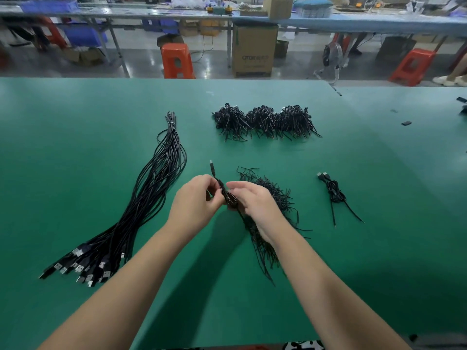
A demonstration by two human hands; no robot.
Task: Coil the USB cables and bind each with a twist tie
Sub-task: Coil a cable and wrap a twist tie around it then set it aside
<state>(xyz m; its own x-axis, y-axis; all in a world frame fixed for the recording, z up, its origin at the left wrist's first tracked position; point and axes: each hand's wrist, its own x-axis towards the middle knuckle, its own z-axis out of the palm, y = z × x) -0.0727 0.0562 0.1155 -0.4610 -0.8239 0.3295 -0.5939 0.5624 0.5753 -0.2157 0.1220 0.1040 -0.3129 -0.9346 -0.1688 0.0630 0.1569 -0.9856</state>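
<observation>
Your green tabletop [75, 173] carries a long bundle of uncoiled cables [151, 193] at left, a row of finished coils [262, 121] farther back, and a loose pile of twist ties [273, 203] under your right forearm. One bound cable [333, 190] lies at right. Your left hand [195, 200] and right hand [255, 203] both pinch a coiled cable [227, 195] above the tabletop, its plug pointing away.
</observation>
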